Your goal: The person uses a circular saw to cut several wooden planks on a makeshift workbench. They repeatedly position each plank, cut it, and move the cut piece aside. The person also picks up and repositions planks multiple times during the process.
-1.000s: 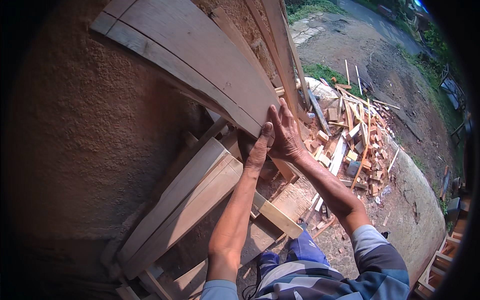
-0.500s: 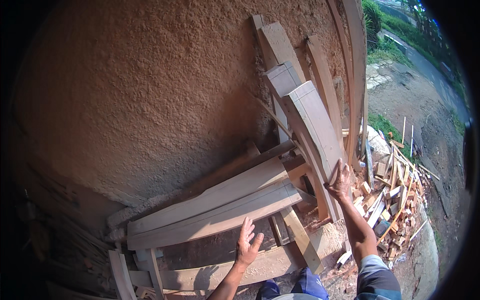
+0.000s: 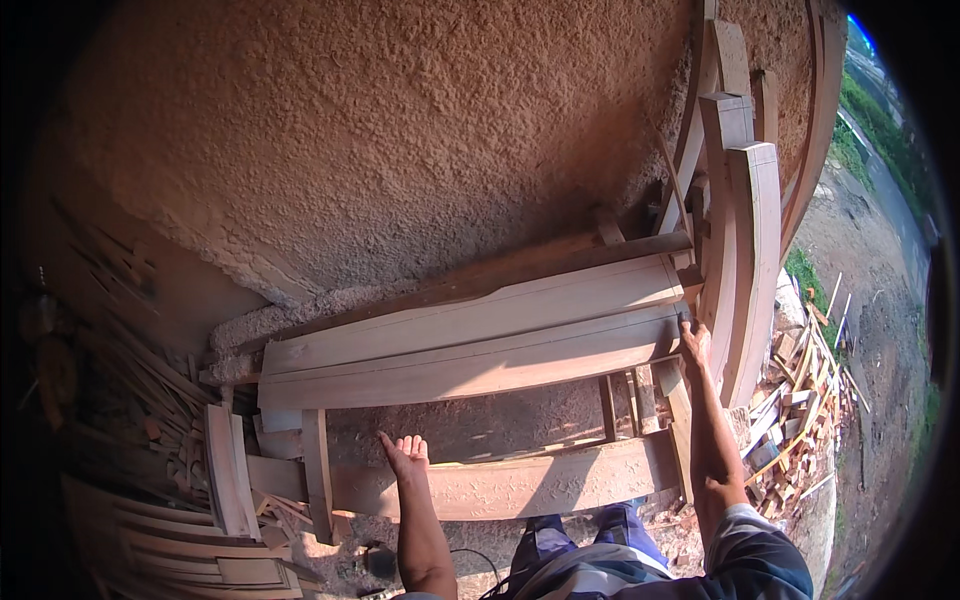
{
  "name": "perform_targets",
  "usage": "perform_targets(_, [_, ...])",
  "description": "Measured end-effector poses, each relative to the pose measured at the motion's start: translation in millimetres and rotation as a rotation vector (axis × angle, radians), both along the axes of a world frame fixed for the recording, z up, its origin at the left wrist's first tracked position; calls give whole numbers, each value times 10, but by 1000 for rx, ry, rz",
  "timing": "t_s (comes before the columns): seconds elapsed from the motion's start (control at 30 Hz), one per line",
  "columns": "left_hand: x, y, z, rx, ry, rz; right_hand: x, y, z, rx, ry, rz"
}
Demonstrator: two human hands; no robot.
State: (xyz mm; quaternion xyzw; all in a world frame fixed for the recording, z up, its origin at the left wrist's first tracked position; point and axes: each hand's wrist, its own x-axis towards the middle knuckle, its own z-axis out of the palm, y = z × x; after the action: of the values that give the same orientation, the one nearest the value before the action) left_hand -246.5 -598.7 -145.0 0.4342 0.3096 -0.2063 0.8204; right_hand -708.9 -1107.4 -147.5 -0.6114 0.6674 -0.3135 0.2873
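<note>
Two long, slightly curved wooden boards lie side by side across a rough timber frame, the rear board (image 3: 480,312) and the front board (image 3: 500,358). Pencil-like lines run along them. My right hand (image 3: 694,343) is closed on the right end of the front board, its lower fingers partly hidden. My left hand (image 3: 406,455) is held open, fingers apart and holding nothing, between the front board and the frame's near beam (image 3: 560,482). To the right of my right hand, a thick curved board (image 3: 752,260) leans upright beside another curved board (image 3: 722,200).
A rough, sawdust-coated wall (image 3: 400,140) rises behind the boards. On the right is a heap of wood offcuts (image 3: 795,410). Thin strips (image 3: 150,370) and short curved pieces (image 3: 230,470) are stacked at left. Sawdust coats the near beam.
My right hand has moved from the leaning curved board to the right end of the front board. My left hand has shifted left. The view has turned, placing the leaning boards farther right.
</note>
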Motion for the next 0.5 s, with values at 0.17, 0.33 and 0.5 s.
perform_targets(0.17, [575,-194,-173,-190,43,-146,-450,259,-73,188,-261,-70])
perform_targets(0.33, [968,-7,-101,-54,-274,-167,-248,1073,554,298,-348,101])
perform_targets(0.5, [66,-444,732,-169,-351,-194,-816,1140,1050,107,-327,-22])
